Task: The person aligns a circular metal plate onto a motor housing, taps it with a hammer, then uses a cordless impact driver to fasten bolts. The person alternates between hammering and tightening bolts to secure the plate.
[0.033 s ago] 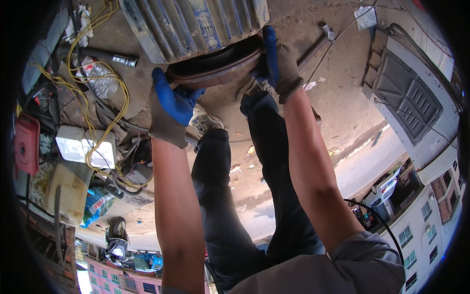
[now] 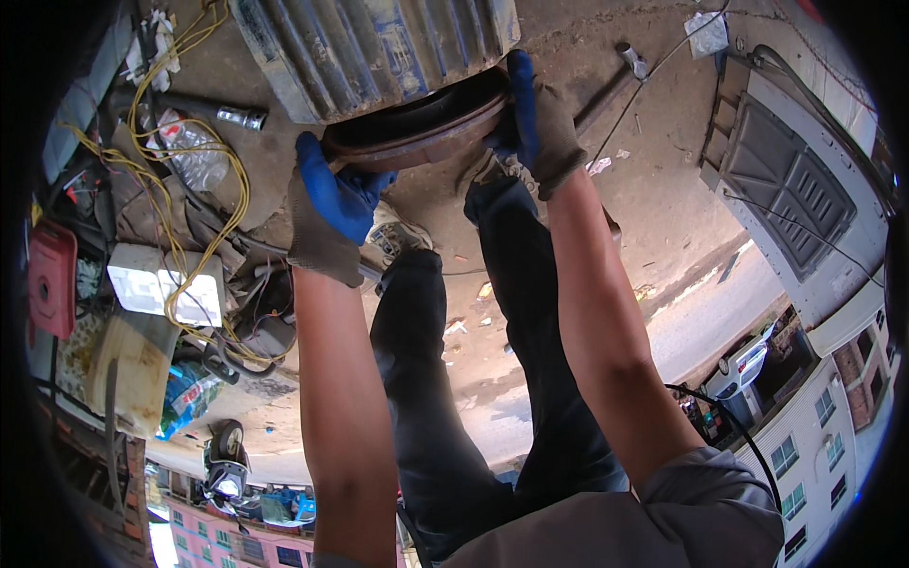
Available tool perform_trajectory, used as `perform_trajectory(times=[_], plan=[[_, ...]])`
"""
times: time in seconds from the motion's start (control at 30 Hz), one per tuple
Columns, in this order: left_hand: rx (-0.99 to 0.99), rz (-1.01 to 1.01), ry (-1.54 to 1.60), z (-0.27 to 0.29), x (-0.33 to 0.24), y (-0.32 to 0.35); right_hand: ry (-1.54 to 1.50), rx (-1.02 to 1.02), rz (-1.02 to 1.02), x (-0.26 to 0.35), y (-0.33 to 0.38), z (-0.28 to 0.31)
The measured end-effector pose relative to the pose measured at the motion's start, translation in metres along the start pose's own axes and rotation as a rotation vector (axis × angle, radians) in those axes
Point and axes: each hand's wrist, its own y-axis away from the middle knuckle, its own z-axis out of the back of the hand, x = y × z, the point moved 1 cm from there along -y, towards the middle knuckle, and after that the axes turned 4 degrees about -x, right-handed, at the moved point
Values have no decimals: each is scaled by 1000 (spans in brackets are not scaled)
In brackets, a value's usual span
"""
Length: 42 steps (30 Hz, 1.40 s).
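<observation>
Both my hands wear grey work gloves with blue palms and fingers. Between them is a heavy round rim [image 2: 421, 150], rusty brown at its edge and black inside, tilted toward me. My left hand [image 2: 331, 201] grips its left end, the thumb side up and the fingers curled beneath. At the opposite end my right hand [image 2: 542, 123] is closed on the rim, some of its fingers hidden behind the edge. A ribbed metal panel [image 2: 379, 47] with worn blue paint stands just beyond and hides the rim's far part.
Yellow cable [image 2: 237, 180] lies tangled on the left, near a socket tool [image 2: 241, 117], a white foam box [image 2: 142, 277] and a red lid [image 2: 52, 279]. A long-handled hammer [image 2: 630, 62] rests at the right. Farther right is a grey-white panel [image 2: 791, 189]. My shoes [image 2: 398, 232] are below the rim.
</observation>
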Motion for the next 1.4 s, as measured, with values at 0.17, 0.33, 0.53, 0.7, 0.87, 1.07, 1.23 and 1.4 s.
perform_trajectory(times=[0.17,0.33,0.53,0.7,0.87,1.07,1.23,1.4], plan=[[-48,30,-44,0,-4,-2,7,-70,-62,2,1,-4],[-25,18,-123,-9,-16,-4,-30,-92,-71,4,-4,-4],[-48,-27,-79,-5,-16,-4,-410,-55,-34,-22,-16,-14],[9,-32,-34,-5,-14,-1,-890,-50,-41,-83,-19,-25],[23,-10,-47,-2,-15,-7,-188,210,164,-114,1,-58],[56,-67,-151,-9,-12,-6,791,322,540,-91,-28,-80],[-137,-350,-383,-25,-15,0,938,438,402,-60,-18,-80],[-12,-481,-456,6,-22,-40,662,267,547,-76,-20,-96]])
